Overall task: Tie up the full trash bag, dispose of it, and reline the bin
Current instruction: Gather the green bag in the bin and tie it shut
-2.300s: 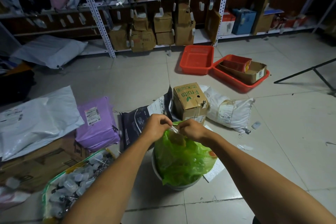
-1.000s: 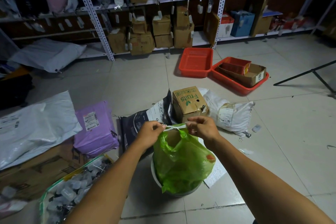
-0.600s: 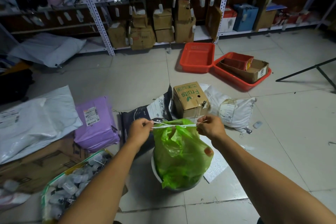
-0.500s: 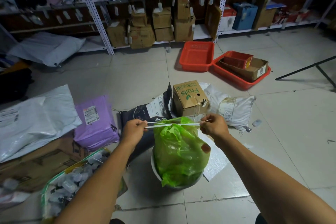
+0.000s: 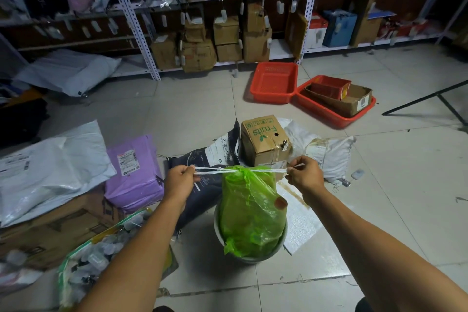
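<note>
green trash bag (image 5: 250, 210), in bin (image 5: 253, 258): white drawstring (image 5: 268, 170) now pulled wide apart, left hand (image 5: 180, 181) and right hand (image 5: 305, 175) fingers pinching either end; neck cinched, knot pending.

Both bare forearms extend forward from the lower frame edge, converging slightly, with the hands level and well apart. The left hand (image 5: 179, 181) is closed in a fist, knuckles up, thumb side facing inward. The right hand (image 5: 305, 174) is closed likewise, fingers curled under and pinched at the thumb.
</note>
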The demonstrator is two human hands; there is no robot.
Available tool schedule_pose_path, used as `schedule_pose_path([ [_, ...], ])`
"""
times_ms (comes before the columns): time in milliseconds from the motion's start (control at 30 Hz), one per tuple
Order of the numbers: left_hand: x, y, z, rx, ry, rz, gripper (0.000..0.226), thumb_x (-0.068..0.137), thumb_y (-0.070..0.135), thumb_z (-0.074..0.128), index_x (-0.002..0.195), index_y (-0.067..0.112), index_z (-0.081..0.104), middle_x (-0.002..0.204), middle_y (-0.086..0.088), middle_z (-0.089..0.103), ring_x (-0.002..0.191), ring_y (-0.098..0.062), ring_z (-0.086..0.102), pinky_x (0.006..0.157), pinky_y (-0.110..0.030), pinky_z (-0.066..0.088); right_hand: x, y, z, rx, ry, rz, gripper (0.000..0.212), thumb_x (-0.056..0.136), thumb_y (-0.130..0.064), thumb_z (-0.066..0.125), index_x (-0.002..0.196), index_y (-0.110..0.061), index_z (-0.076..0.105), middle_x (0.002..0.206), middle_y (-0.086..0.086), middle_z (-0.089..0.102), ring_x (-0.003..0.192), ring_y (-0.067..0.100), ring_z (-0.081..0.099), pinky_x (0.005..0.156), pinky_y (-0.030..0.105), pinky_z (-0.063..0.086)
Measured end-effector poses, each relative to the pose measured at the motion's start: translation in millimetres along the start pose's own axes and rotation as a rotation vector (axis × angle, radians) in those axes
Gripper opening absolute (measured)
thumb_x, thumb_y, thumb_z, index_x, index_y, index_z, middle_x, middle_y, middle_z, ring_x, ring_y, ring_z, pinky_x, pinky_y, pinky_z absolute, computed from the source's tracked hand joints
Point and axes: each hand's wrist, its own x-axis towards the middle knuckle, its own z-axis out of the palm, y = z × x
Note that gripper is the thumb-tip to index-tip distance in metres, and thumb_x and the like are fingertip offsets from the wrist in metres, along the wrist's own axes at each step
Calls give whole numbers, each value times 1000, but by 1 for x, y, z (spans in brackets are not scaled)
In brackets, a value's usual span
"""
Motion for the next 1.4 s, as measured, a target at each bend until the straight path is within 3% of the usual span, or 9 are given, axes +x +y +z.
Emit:
schedule_pose_path([
  [200,0,11,2,-177,-13,-79,20,100,19,48,85,14,60,95,-12,71,82,-24,70,88,-43,54,-4,-5,3,79,15,43,13,87,7,55,85,-6,57,83,17,63,64,25,62,64,41,56],
  [433,-7,46,23,-618,-258,-172,26,102,20,41,80,13,53,75,-3,76,92,-26,66,91,-43,46,-12,-41,16,414,-117,58,27,89,11,39,92,-11,55,98,15,60,75,25,60,66,32,50],
  [600,-19,53,35,-456,-398,-42,28,97,5,49,122,12,59,107,-8,67,101,-27,66,89,-46,53,-23,-50,26,430,-219,78,29,93,9,36,93,-10,58,103,16,61,85,32,59,83,47,55],
  [800,-21,46,47,-89,-417,121,58,96,-1,50,147,24,38,117,-16,66,101,-20,66,73,-24,53,-35,-50,36,240,-344,53,31,96,3,39,97,-9,68,95,7,59,85,19,53,84,42,49],
  [933,-24,50,52,49,-371,220,56,96,4,52,146,26,40,106,-10,69,95,-16,68,89,-36,55,-42,-51,41,50,-493,5,28,99,-7,42,112,-8,66,108,12,61,93,21,53,81,35,48],
  [1000,-27,52,55,69,-368,239,55,95,5,54,144,26,42,101,-7,68,85,-15,67,80,-33,55,-46,-53,44,-31,-533,-56,27,101,-13,44,116,-6,65,98,12,62,86,19,54,78,35,50],
  [1133,-33,60,62,81,-310,282,49,91,-1,58,136,21,54,91,-3,59,72,-12,55,59,-16,42,-49,-53,45,-91,-605,-164,26,97,-16,56,115,-3,68,65,-8,55,46,-3,48,46,12,39],
  [1267,-34,65,64,60,-242,292,34,85,-3,66,114,15,65,67,4,61,67,-12,59,72,-29,52,-47,-50,45,-145,-598,-188,21,92,-13,62,109,-3,71,75,-1,63,57,6,49,49,16,40],
  [1400,-30,64,64,6,-207,236,18,80,2,73,89,15,64,79,-10,71,76,-22,68,80,-41,58,-48,-46,44,-108,-514,-212,27,89,-13,68,114,-3,68,80,-4,62,65,5,53,53,15,41],
])
